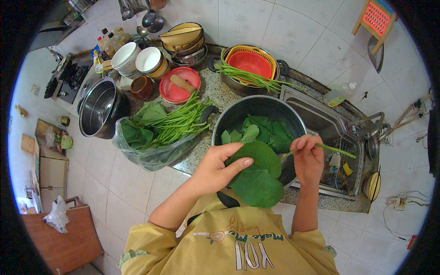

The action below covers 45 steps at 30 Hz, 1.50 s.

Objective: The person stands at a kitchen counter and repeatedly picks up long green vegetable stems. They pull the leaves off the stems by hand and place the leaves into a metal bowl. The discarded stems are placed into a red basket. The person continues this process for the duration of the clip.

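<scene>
A broad green leaf (pixel 257 176) is pinched between the thumb and fingers of my left hand (pixel 219 168), over the near side of a large dark pot (pixel 221 120). My right hand (pixel 308 153) is closed on the leaf's long thin stem (pixel 337 150), which sticks out to the right over the sink. Loose green leaves (pixel 263 130) lie inside the pot. To the left, a clear plastic bag (pixel 153 158) holds more leaves and a bundle of green stalks (pixel 183 119).
Cut stalks (pixel 256 79) lie across a pot with a yellow basket and red bowl (pixel 250 64) at the back. The metal sink (pixel 316 119) is on the right. A red colander (pixel 167 94), stacked bowls (pixel 126 57) and an open pot (pixel 101 107) stand left.
</scene>
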Motion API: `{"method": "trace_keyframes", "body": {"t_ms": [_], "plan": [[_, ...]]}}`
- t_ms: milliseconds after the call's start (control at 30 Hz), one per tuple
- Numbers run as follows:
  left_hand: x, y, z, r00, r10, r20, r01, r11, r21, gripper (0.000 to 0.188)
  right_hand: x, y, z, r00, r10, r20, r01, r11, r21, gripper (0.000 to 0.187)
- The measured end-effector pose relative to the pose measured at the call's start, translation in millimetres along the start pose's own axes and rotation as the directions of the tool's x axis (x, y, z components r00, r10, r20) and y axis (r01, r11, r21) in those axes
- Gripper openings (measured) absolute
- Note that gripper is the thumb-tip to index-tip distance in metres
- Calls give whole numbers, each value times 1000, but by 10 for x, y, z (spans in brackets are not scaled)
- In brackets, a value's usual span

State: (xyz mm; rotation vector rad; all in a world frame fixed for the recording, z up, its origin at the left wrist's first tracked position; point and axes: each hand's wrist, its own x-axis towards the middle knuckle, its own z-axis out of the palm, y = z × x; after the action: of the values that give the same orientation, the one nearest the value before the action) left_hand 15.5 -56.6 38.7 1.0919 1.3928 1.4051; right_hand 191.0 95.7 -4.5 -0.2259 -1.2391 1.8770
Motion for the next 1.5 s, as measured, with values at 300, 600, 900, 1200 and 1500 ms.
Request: {"method": "trace_keyframes", "body": {"t_ms": [300,600,900,1200,1500], "plan": [[76,-132,86,998,48,43,-36,971,-236,40,11,-2,67,998,-38,-49,33,994,-101,9],[130,-111,115,983,-86,-161,53,978,-202,48,-38,5,144,998,21,-65,-26,996,-81,7],[121,-197,122,950,-255,-179,182,922,-342,31,-55,6,206,997,43,-60,-48,995,-90,7],[52,-215,126,951,-293,-99,163,746,-646,69,-99,-27,152,978,66,-199,-72,997,-24,9],[-11,-36,133,969,-242,-57,157,774,-614,55,-128,-122,157,981,29,-190,-26,999,21,11]]}}
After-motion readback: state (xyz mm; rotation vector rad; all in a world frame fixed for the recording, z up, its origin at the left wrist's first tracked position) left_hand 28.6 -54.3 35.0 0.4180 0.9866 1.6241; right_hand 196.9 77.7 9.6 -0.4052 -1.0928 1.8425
